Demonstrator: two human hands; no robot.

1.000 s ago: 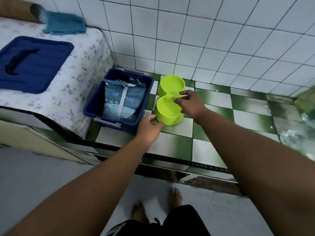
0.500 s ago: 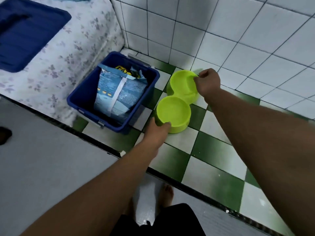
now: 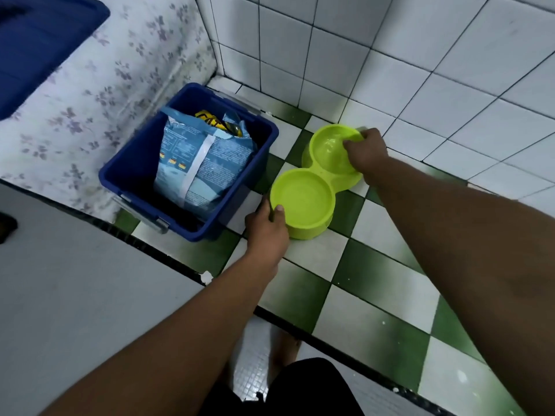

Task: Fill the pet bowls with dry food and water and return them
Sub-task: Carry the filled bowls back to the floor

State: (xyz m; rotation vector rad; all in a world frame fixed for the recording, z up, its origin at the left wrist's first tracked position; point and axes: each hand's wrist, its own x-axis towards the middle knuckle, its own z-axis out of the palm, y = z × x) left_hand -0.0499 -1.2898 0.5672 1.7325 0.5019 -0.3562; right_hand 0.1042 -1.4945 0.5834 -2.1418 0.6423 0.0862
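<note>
A lime-green double pet bowl [image 3: 303, 199] sits on the green-and-white checked floor near the tiled wall corner. Both of its cups look empty. My left hand [image 3: 265, 232] grips the near cup's rim, thumb over the edge. At the far cup's right rim, my right hand [image 3: 365, 153] holds on with fingers curled inside. Left of the bowl, a blue-and-white bag of dry food [image 3: 198, 163], torn open at the top, stands inside a blue plastic bin [image 3: 132, 178].
A floral-covered surface [image 3: 99, 94] with the blue bin lid [image 3: 36, 46] on it lies to the left. White tiled wall [image 3: 390, 55] stands just behind the bowl. A black threshold strip [image 3: 330, 334] separates the checked floor from the grey floor, where my bare feet are.
My right hand shifted from the bowl's middle waist to the far cup's rim. My left hand closed onto the near cup's rim. The camera moved closer and lower.
</note>
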